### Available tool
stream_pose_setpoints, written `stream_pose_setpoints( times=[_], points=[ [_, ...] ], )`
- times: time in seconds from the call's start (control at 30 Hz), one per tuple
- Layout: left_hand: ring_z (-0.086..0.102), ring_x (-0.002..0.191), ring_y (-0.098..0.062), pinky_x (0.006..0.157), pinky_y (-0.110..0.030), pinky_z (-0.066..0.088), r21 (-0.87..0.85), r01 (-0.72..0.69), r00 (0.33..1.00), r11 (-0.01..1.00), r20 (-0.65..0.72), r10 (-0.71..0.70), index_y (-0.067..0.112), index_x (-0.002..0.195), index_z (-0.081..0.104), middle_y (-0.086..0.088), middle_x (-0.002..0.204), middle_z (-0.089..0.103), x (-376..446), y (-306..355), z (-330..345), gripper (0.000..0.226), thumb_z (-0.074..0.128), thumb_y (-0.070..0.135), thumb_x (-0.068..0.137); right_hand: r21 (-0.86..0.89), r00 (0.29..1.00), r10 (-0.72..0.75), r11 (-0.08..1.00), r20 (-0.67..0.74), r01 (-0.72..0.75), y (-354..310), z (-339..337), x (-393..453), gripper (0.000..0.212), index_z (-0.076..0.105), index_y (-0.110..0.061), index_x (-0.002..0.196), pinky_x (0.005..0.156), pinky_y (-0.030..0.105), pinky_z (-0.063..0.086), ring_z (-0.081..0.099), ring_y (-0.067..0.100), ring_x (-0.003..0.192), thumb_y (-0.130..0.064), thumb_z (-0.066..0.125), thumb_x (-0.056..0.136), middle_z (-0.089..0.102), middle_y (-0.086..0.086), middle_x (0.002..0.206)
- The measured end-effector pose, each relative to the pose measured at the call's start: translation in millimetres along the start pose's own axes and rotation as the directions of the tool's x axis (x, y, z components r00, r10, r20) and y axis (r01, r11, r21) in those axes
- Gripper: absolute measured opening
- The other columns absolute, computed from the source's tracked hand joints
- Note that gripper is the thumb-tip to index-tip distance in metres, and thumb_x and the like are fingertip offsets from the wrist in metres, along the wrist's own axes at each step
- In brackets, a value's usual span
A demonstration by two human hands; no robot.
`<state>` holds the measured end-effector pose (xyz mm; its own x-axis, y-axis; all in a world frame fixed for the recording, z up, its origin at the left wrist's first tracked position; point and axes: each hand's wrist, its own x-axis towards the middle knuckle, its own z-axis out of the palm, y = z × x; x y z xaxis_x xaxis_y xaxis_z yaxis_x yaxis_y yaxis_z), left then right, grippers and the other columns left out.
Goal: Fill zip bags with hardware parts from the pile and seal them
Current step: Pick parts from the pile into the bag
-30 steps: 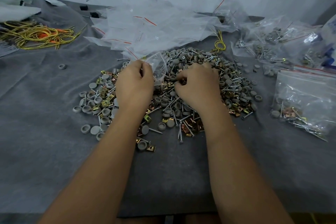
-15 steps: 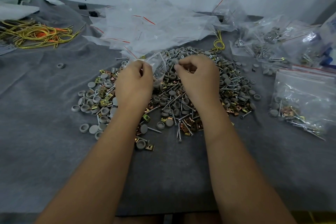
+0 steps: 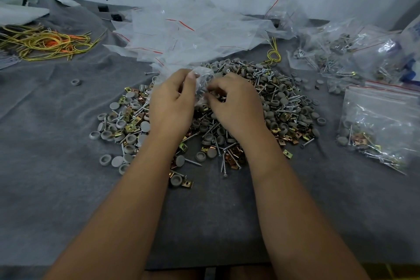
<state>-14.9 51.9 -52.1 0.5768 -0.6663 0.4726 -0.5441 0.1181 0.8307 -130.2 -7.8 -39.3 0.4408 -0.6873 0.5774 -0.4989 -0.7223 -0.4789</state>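
Dim, even light with soft shadows; plastic bags (image 3: 384,120) glint faintly at right. Edges bow from the wide lens, and the fingertips seem slightly blurred.

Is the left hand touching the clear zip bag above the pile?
Touching. The head view shows the left hand pinching the edge of the clear zip bag between thumb and fingers.

The table cover (image 3: 68,188) is matt grey cloth, slightly creased. The pile (image 3: 268,109) mixes shiny silver metal screws, glossy brass-coloured and coppery metal clips, and matt grey plastic caps. The zip bag (image 3: 202,79) is thin, clear, crinkled plastic film. The empty bags (image 3: 181,36) are glossy and transparent. The filled bag (image 3: 381,120) shows bright glare. The cords (image 3: 45,45) look smooth.
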Motion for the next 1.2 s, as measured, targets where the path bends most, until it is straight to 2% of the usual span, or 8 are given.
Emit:
stream_pose_setpoints(
  times=[0.3, 0.4, 0.53, 0.63, 0.8, 0.9, 1.03, 1.2],
  points=[
    [0.048, 0.053, 0.002, 0.052, -0.023, 0.035, -0.054, -0.048, 0.994, 0.997, 0.099, 0.053, 0.039, 0.094, 0.066, 0.016, 0.055, 0.054, 1, 1, 2, 0.025, 0.042, 0.043, 0.095, -0.037, 0.999, -0.040, 0.999, -0.003, 0.040, -1, 0, -3, 0.011, 0.069, -0.016, 0.088, 0.065, 0.029, 0.042, 0.056, 0.019, 0.081, -0.027, 0.069, 0.085, 0.061, 0.001, 0.087],
    [0.058, 0.067, -0.001, 0.062, -0.030, 0.047, -0.076, -0.051, 0.990, 0.996, 0.126, 0.060, 0.046, 0.093, 0.066, 0.014, 0.069, 0.065, 1, 3, 1, 0.023, 0.044, 0.041, 0.094, 0.007, 1.000, -0.030, 1.000, 0.000, 0.030, -4, -1, -4, 0.009, 0.068, -0.015, 0.088, 0.063, 0.027, 0.042, 0.057, 0.017, 0.078, -0.023, 0.069, 0.085, 0.063, -0.001, 0.086],
    [0.051, 0.059, -0.008, 0.056, -0.033, 0.043, -0.034, -0.047, 0.984, 0.998, 0.171, 0.052, 0.033, 0.104, 0.070, 0.007, 0.066, 0.060, 2, -3, 3, 0.024, 0.050, 0.031, 0.091, 0.057, 1.000, 0.004, 0.998, -0.012, -0.003, -3, -2, -2, 0.017, 0.074, -0.014, 0.102, 0.064, 0.025, 0.039, 0.054, 0.012, 0.076, -0.021, 0.066, 0.089, 0.067, 0.002, 0.091],
    [0.049, 0.064, -0.008, 0.062, -0.025, 0.036, 0.065, -0.061, 0.996, 0.996, 0.062, 0.057, 0.021, 0.111, 0.072, 0.012, 0.071, 0.056, 2, -3, 3, 0.030, 0.050, 0.014, 0.092, 0.021, 0.999, 0.022, 1.000, 0.024, -0.022, -2, -1, -2, 0.022, 0.073, -0.018, 0.110, 0.070, 0.029, 0.047, 0.060, 0.020, 0.085, -0.023, 0.065, 0.090, 0.068, 0.005, 0.097],
    [0.039, 0.073, -0.001, 0.060, -0.012, 0.030, 0.188, -0.097, 0.961, 0.977, -0.238, 0.142, 0.017, 0.118, 0.069, -0.004, 0.087, 0.050, 4, 2, -8, 0.034, 0.046, 0.010, 0.094, 0.227, 1.000, 0.012, 0.974, -0.014, -0.009, -5, -1, -2, 0.025, 0.072, -0.023, 0.106, 0.072, 0.021, 0.049, 0.058, 0.008, 0.082, -0.010, 0.061, 0.089, 0.061, -0.003, 0.100],
    [0.036, 0.072, -0.003, 0.059, -0.020, 0.026, 0.236, -0.082, 0.945, 0.968, -0.290, 0.151, 0.019, 0.123, 0.067, -0.002, 0.090, 0.044, 3, 3, -12, 0.035, 0.044, 0.014, 0.097, 0.290, 0.993, 0.115, 0.951, -0.013, -0.106, -5, -6, -2, 0.033, 0.060, -0.030, 0.097, 0.066, 0.028, 0.052, 0.058, 0.006, 0.075, -0.001, 0.053, 0.081, 0.060, -0.007, 0.089],
    [0.052, 0.062, -0.012, 0.053, -0.028, 0.030, 0.328, 0.064, 0.995, 0.942, -0.090, -0.037, 0.026, 0.125, 0.066, 0.007, 0.074, 0.057, 5, -3, -7, 0.037, 0.045, 0.018, 0.095, 0.055, 0.975, 0.164, 0.983, 0.151, -0.174, -2, -10, -1, 0.022, 0.065, -0.024, 0.081, 0.069, 0.037, 0.052, 0.055, 0.013, 0.067, -0.007, 0.051, 0.080, 0.060, -0.009, 0.073],
    [0.048, 0.048, -0.004, 0.050, -0.026, 0.032, 0.156, 0.181, 0.983, 0.971, -0.060, -0.173, 0.030, 0.113, 0.068, 0.007, 0.055, 0.054, 5, -4, -7, 0.033, 0.049, 0.031, 0.087, -0.174, 0.958, 0.151, 0.979, 0.244, -0.110, 2, -11, 1, 0.018, 0.072, -0.022, 0.085, 0.083, 0.033, 0.035, 0.042, 0.015, 0.088, -0.017, 0.054, 0.081, 0.057, -0.004, 0.080]
  ],
)
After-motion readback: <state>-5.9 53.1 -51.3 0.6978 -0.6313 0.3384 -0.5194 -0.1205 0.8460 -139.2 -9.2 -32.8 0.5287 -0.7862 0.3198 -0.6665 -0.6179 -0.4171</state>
